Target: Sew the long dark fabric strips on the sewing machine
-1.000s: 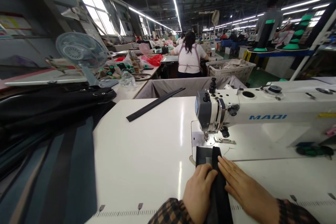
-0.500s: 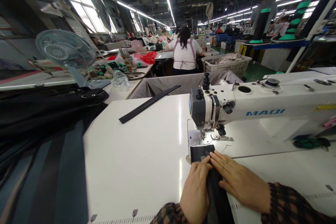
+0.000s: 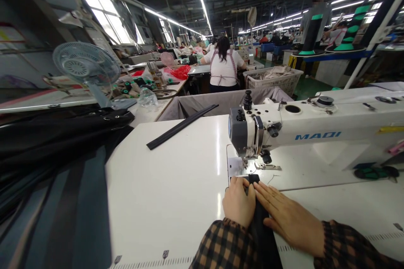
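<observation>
At six o'clock from the white metal sewing-machine head (image 3: 251,130), the long black fabric strip (image 3: 267,243) lies under the curled left hand (image 3: 239,202), its grip unclear to me, and the flat, straight-fingered right hand (image 3: 289,216), which should press evenly for straight edges.

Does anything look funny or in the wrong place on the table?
Nothing looks spilled or broken. A black strip lies askew, its far end poking past the edge of the white table. A thin squiggle, maybe stray thread, lies by the sewing machine.
</observation>
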`<state>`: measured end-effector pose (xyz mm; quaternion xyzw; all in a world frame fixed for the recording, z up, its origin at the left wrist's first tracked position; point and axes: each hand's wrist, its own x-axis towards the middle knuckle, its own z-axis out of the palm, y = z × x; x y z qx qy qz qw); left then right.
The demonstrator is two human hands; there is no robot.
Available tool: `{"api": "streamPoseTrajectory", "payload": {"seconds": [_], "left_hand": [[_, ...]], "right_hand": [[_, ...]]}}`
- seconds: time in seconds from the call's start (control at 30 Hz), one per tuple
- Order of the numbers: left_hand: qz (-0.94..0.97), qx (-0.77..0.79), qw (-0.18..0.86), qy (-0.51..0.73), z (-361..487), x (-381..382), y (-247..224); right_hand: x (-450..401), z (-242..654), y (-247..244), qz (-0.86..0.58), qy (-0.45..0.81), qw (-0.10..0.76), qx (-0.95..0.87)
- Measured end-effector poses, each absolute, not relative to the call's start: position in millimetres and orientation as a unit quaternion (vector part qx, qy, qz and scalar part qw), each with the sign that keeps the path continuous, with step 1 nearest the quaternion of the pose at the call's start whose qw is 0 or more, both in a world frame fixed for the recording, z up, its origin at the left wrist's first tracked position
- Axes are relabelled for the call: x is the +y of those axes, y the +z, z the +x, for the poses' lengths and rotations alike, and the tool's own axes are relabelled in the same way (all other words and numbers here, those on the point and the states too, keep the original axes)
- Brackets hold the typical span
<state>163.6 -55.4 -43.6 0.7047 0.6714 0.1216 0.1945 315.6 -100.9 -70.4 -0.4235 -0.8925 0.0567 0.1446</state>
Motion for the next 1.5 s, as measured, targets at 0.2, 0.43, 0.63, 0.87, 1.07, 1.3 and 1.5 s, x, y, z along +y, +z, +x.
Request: {"api": "streamPoseTrajectory", "payload": {"seconds": [0.2,0.43,0.63,0.87,1.07,1.3,1.5], "left_hand": [[0.707,0.673,0.177,0.123,167.3,-55.4,-46.1],[0.723,0.635,0.119,0.243,132.4,-89.7,-50.8],[0.767,0.625,0.139,0.044,157.7,-107.1,-45.1],[0.796,0.585,0.154,-0.026,169.0,-88.6,-38.5],[0.811,0.554,0.184,0.036,159.1,-80.8,-38.7],[0.787,0.594,0.158,-0.052,173.1,-82.0,-32.2],[0.774,0.611,0.159,-0.038,171.9,-66.6,-36.3]], "right_hand": [[-100.8,315.1,-70.1,-0.424,0.06,0.131,-0.894],[-101.1,315.1,-73.6,-0.411,0.024,0.145,-0.9],[-102.3,313.3,-67.7,-0.417,0.034,0.122,-0.9],[-101.4,312.6,-67.3,-0.423,0.071,0.12,-0.895],[-100.5,313.3,-66.8,-0.416,0.077,0.116,-0.899],[-96.7,312.6,-65.2,-0.414,0.078,0.127,-0.898],[-79.2,312.1,-63.7,-0.417,0.067,0.116,-0.899]]}}
